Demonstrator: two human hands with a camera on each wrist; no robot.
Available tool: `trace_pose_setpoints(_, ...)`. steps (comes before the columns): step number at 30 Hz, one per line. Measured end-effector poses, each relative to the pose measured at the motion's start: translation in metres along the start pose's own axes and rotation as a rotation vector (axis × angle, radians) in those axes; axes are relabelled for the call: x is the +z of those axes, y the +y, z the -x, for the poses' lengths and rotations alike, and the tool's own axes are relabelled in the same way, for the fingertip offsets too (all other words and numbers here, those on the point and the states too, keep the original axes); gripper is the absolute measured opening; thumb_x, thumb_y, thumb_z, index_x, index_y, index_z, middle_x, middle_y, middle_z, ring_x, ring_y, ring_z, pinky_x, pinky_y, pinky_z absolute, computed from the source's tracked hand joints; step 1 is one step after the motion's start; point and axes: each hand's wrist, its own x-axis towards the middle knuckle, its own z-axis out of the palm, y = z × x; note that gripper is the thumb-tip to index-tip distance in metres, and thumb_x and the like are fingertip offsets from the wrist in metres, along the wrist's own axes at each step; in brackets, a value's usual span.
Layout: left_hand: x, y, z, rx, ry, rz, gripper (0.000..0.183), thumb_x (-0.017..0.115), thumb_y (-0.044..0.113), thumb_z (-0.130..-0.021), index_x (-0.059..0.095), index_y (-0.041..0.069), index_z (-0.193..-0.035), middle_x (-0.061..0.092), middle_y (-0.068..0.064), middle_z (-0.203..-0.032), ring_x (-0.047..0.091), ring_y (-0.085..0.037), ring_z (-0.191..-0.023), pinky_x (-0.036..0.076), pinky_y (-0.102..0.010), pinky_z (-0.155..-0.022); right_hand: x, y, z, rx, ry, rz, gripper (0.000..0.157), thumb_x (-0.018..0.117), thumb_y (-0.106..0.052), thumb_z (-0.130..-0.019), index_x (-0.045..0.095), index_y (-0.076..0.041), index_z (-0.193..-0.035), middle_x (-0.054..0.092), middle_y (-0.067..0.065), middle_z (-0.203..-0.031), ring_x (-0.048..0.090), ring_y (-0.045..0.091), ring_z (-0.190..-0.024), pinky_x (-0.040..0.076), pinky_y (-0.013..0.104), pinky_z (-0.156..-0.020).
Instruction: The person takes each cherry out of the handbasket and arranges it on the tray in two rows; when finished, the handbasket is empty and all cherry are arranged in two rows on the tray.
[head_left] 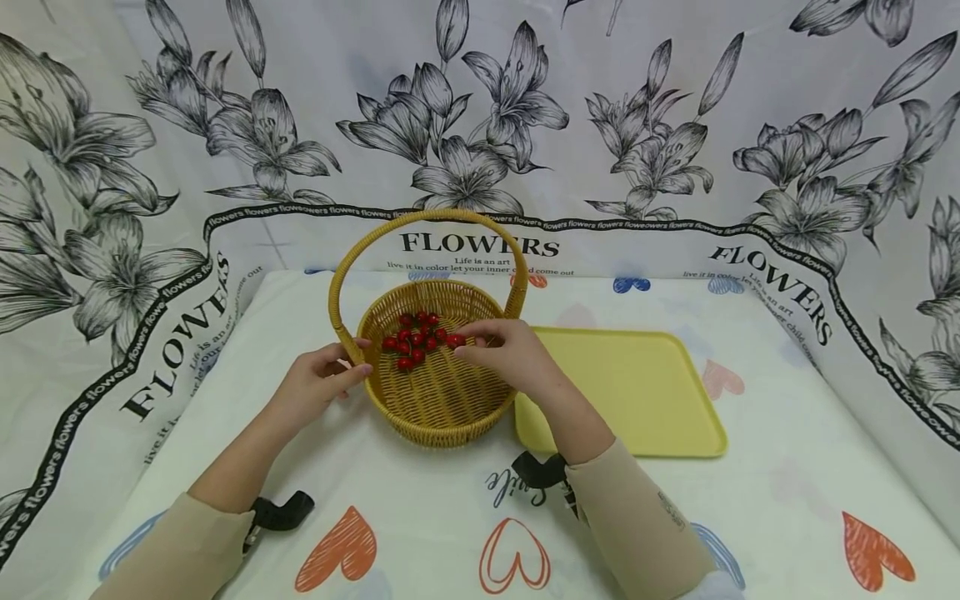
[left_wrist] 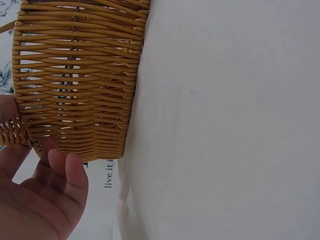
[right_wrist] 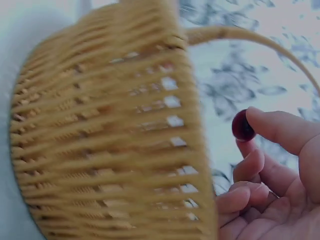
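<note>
Currently, your right hand [head_left: 513,357] pinches a cherry [head_left: 455,341] between thumb and finger above the basket [head_left: 442,404], where more cherries [head_left: 405,363] lie; your left hand [head_left: 311,390] grips the basket beside its handle's [head_left: 334,300] base.

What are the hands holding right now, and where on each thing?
The left hand grips the basket near the foot of its handle; the right hand pinches one cherry by its round body.

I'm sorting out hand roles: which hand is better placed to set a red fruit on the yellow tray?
The right hand, I'd say: it pinches a red fruit and is nearer the yellow tray. The left hand grips the basket on the side away from the tray.
</note>
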Motion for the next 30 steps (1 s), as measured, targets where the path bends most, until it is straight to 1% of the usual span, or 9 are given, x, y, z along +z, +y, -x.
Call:
trace_pose_setpoints(2,0.0,0.0,0.0,0.006,0.002,-0.006,0.046,0.07,0.031,-0.1,0.061,0.01,-0.141,0.067,-0.009,-0.106,0.063,-0.033,-0.083,0.053,-0.035,-0.065,-0.009,0.001,0.003,0.027,0.018,-0.027,0.024,0.081,-0.03,-0.091,0.078,-0.019,-0.113,0.058,0.003,-0.088,0.051,0.018,-0.081,0.041,0.03,-0.065)
trace_pose_setpoints(5,0.001,0.001,-0.002,0.01,-0.001,0.004,0.047,0.07,0.03,-0.1,0.061,0.009,-0.141,0.067,-0.011,-0.106,0.063,-0.033,-0.084,0.054,-0.035,-0.065,-0.024,0.003,0.007,0.056,0.041,-0.065,0.024,0.081,-0.03,-0.091,0.078,-0.018,-0.113,0.058,0.004,-0.09,0.05,0.019,-0.084,0.041,0.031,-0.067)
trace_pose_setpoints(10,0.003,0.002,-0.002,0.003,-0.01,0.018,0.047,0.071,0.03,-0.1,0.062,0.007,-0.14,0.067,-0.012,-0.106,0.063,-0.032,-0.085,0.055,-0.035,-0.067,-0.049,0.006,0.011,0.089,0.08,-0.072,0.027,0.08,-0.03,-0.092,0.078,-0.017,-0.115,0.059,0.006,-0.093,0.05,0.022,-0.088,0.041,0.035,-0.07)
trace_pose_setpoints(13,0.003,0.003,0.0,0.008,0.0,0.01,0.046,0.071,0.029,-0.1,0.062,0.006,-0.139,0.067,-0.012,-0.105,0.063,-0.032,-0.084,0.055,-0.034,-0.067,-0.062,0.008,0.011,0.086,0.084,-0.058,0.027,0.079,-0.031,-0.093,0.078,-0.018,-0.117,0.064,0.007,-0.094,0.05,0.024,-0.087,0.04,0.037,-0.07)
trace_pose_setpoints(17,0.003,0.003,0.0,0.026,0.011,0.006,0.044,0.07,0.028,-0.101,0.063,0.005,-0.138,0.066,-0.012,-0.105,0.063,-0.031,-0.083,0.055,-0.034,-0.066,-0.079,0.011,0.013,0.07,0.069,-0.04,0.03,0.078,-0.032,-0.094,0.076,-0.018,-0.121,0.07,0.007,-0.098,0.051,0.025,-0.09,0.041,0.038,-0.072)
trace_pose_setpoints(20,0.003,0.002,-0.001,0.038,0.013,0.005,0.044,0.07,0.027,-0.101,0.063,0.005,-0.138,0.066,-0.012,-0.105,0.063,-0.03,-0.083,0.055,-0.033,-0.065,-0.089,0.014,0.016,0.061,0.061,-0.035,0.032,0.077,-0.032,-0.094,0.076,-0.017,-0.123,0.068,0.007,-0.098,0.049,0.026,-0.09,0.041,0.036,-0.072)
trace_pose_setpoints(24,0.004,0.001,-0.001,0.047,0.014,0.01,0.044,0.07,0.026,-0.101,0.063,0.005,-0.138,0.066,-0.011,-0.105,0.062,-0.03,-0.082,0.054,-0.033,-0.064,-0.101,0.018,0.019,0.062,0.058,-0.047,0.032,0.077,-0.032,-0.094,0.076,-0.016,-0.122,0.062,0.008,-0.094,0.047,0.025,-0.085,0.039,0.034,-0.07)
trace_pose_setpoints(27,0.004,0.001,-0.001,0.052,0.013,0.014,0.043,0.07,0.025,-0.101,0.063,0.003,-0.138,0.065,-0.01,-0.104,0.062,-0.029,-0.081,0.054,-0.032,-0.063,-0.109,0.021,0.02,0.077,0.066,-0.064,0.033,0.076,-0.03,-0.095,0.075,-0.013,-0.123,0.066,0.007,-0.102,0.047,0.026,-0.087,0.04,0.032,-0.07)
trace_pose_setpoints(30,0.004,0.002,-0.001,0.05,0.011,0.022,0.043,0.07,0.025,-0.101,0.063,0.003,-0.137,0.066,-0.009,-0.104,0.062,-0.029,-0.081,0.055,-0.032,-0.064,-0.118,0.025,0.021,0.094,0.087,-0.071,0.035,0.075,-0.029,-0.096,0.073,-0.01,-0.126,0.065,0.008,-0.111,0.047,0.026,-0.089,0.04,0.032,-0.072)
